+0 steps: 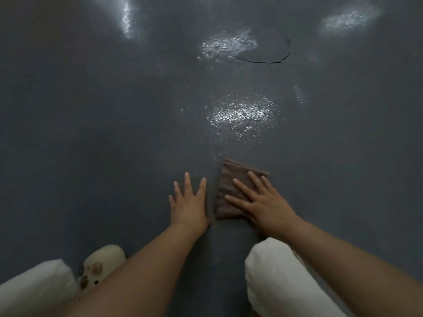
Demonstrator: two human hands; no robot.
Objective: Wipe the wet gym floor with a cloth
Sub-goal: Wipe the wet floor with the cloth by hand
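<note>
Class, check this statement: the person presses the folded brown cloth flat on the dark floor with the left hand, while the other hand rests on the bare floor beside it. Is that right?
Not quite. The head view shows the right hand pressing the folded brown cloth flat on the dark floor. It is the left hand that rests on the bare floor beside it.

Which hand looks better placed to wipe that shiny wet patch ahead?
The right hand: it already lies flat on the brown cloth, just short of the wet patch. The left hand rests on bare floor.
</note>
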